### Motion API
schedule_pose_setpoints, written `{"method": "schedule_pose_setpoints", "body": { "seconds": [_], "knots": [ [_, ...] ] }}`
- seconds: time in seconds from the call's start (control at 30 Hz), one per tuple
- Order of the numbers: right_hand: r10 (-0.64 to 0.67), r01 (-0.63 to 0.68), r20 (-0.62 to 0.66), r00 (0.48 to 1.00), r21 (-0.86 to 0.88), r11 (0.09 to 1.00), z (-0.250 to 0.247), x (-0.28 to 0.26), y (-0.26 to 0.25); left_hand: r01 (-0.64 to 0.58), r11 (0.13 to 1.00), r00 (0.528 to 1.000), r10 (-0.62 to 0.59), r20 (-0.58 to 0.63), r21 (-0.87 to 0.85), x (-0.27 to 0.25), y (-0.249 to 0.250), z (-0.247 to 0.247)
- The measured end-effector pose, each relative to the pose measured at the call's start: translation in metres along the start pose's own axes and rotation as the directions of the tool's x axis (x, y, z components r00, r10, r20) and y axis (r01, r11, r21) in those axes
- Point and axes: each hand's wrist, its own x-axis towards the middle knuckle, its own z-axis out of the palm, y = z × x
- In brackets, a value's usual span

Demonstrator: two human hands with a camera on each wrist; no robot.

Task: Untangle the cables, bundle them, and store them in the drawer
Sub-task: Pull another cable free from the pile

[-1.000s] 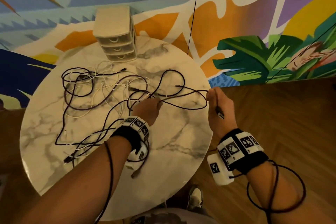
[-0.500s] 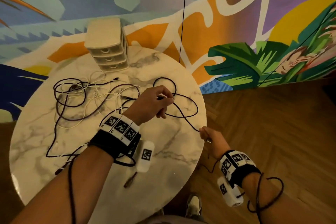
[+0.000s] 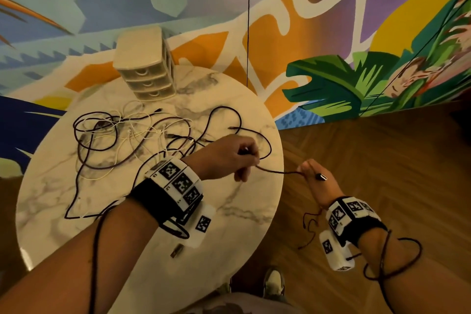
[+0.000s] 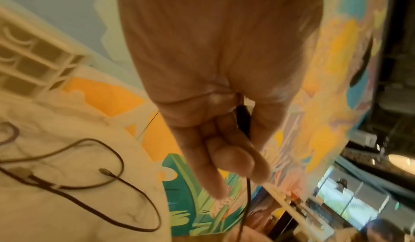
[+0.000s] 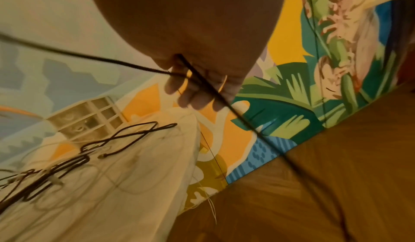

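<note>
Head view shows two hands holding one dark cable (image 3: pixel 277 171): the left hand (image 3: pixel 226 155) has its fingers curled round it over the round table (image 3: pixel 229 211), the right hand (image 3: pixel 316 178) pinches it beside the table edge. Dark and white cables (image 3: pixel 122 137) lie tangled before one drawer unit (image 3: pixel 145 64) with three drawers.

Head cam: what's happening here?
A person is sorting a tangle of cables on a round marble table. Both hands grip the same dark cable: the left hand holds it above the table's right side, the right hand holds the end just off the table edge, its plug sticking out. The dark and white cables behind lie snarled. The small drawer unit at the back has all its drawers closed.
</note>
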Motion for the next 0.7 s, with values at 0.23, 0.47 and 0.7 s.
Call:
{"method": "schedule_pose_setpoints", "body": {
  "seconds": [0.23, 0.47, 0.7],
  "knots": [
    [-0.163, 0.098, 0.252, 0.954, 0.253, 0.963, -0.004, -0.016, -0.085, -0.216, 0.976, 0.960, 0.214, -0.183, 0.010, 0.017, 0.024, 0.039],
    [-0.098, -0.074, 0.409, 0.907, 0.384, 0.920, -0.008, -0.030, -0.095, -0.279, 0.924, 0.915, 0.338, -0.218, 0.260, 0.017, 0.032, 0.048],
    [-0.029, -0.074, 0.463, 0.886, 0.203, 0.976, 0.003, -0.035, -0.100, -0.328, 0.859, 0.918, 0.388, -0.081, 0.392, 0.012, 0.039, 0.062]
  ]
}}
